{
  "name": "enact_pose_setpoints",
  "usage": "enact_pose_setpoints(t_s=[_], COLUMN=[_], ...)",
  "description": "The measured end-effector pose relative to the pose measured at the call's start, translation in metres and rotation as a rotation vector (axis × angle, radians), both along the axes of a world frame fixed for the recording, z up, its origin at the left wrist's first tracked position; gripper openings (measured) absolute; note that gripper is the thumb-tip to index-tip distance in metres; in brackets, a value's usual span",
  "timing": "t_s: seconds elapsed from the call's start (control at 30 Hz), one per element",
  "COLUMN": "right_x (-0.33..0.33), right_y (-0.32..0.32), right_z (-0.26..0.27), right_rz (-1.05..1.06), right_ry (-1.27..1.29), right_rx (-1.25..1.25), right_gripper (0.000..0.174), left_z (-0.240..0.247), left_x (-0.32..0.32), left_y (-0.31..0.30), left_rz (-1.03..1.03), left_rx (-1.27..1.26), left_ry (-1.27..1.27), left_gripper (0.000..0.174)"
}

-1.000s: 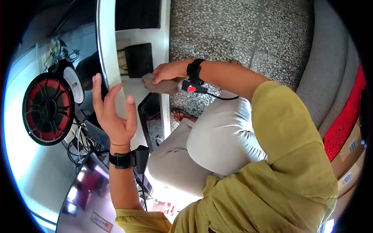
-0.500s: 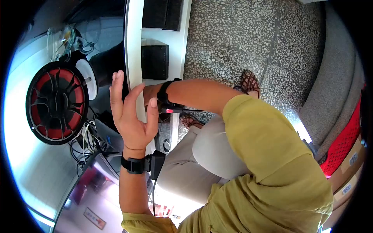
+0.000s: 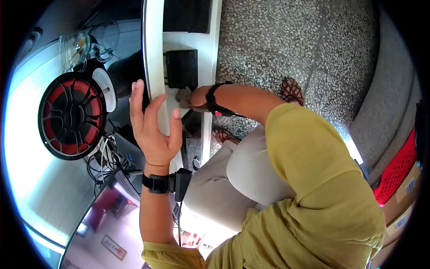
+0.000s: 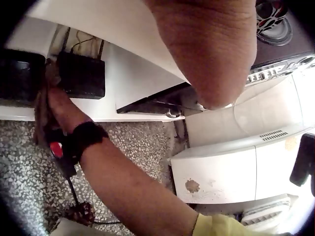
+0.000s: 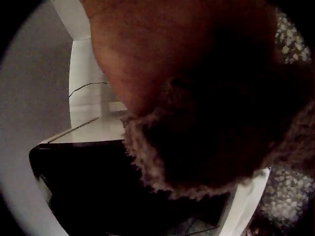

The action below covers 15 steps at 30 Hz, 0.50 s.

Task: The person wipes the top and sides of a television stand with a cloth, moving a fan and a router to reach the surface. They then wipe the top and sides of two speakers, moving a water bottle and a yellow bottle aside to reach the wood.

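Observation:
A greyish-brown fluffy cloth [image 3: 183, 97] is bunched in my right hand [image 3: 199, 97], at the white shelf below the tabletop, beside a black box [image 3: 182, 68]. The right wrist view shows the cloth [image 5: 147, 162] hanging from under the palm [image 5: 147, 49], over a dark glossy panel [image 5: 98, 182]; the fingers are hidden there. My left hand [image 3: 156, 134] has its fingers spread and extended near the edge of the white tabletop [image 3: 154, 54], and holds nothing. Whether its fingertips touch the edge, I cannot tell.
A round red and black speaker [image 3: 72, 115] stands left of my left hand, with tangled cables [image 3: 104, 154] below it. A glass jar [image 3: 74, 48] is at the upper left. Speckled floor [image 3: 264, 40] and a grey sofa [image 3: 380, 103] lie to the right.
My right hand with the cloth went in under the tabletop edge, mostly out of sight, then came back into view beside the black box. The left hand keeps its spread pose while the head view has shifted.

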State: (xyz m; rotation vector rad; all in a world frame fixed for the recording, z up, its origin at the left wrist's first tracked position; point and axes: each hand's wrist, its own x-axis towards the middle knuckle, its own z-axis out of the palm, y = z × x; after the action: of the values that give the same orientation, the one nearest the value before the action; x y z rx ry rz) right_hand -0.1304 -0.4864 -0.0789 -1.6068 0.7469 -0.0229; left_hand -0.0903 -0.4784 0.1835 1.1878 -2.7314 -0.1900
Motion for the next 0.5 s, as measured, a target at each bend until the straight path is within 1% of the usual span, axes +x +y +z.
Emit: enact_pose_setpoints(t_s=[0.03, 0.07, 0.23, 0.3, 0.37, 0.4, 0.43, 0.5], right_x=[0.012, 0.018, -0.029, -0.046, -0.060, -0.070, -0.086, -0.124], right_y=[0.006, 0.017, 0.043, 0.055, 0.060, 0.062, 0.062, 0.053], right_z=[-0.030, -0.056, -0.055, -0.079, -0.121, -0.127, -0.135, -0.108], right_rz=[0.071, 0.044, -0.075, -0.149, -0.262, -0.337, -0.323, -0.327], right_ry=[0.050, 0.009, 0.087, 0.110, 0.136, 0.157, 0.157, 0.160], right_rx=[-0.020, -0.246, 0.024, -0.047, -0.232, -0.313, -0.260, -0.155], right_gripper=[0.043, 0.042, 0.040, 0.039, 0.039, 0.039, 0.038, 0.037], left_z=[0.000, -0.001, -0.002, 0.000, 0.000, 0.000, 0.000, 0.002], left_x=[0.000, 0.001, 0.000, -0.002, -0.001, 0.001, 0.002, 0.002], left_y=[0.000, 0.000, 0.001, 0.003, 0.002, 0.001, 0.001, 0.000], left_rz=[0.000, -0.002, 0.013, 0.011, -0.004, -0.012, -0.009, 0.008], left_rx=[-0.002, -0.005, 0.007, -0.006, -0.025, -0.021, -0.016, 0.043], left_ry=[0.001, 0.004, 0.030, 0.008, -0.008, 0.007, 0.022, 0.079], left_gripper=[0.029, 0.029, 0.028, 0.029, 0.029, 0.031, 0.040, 0.048])
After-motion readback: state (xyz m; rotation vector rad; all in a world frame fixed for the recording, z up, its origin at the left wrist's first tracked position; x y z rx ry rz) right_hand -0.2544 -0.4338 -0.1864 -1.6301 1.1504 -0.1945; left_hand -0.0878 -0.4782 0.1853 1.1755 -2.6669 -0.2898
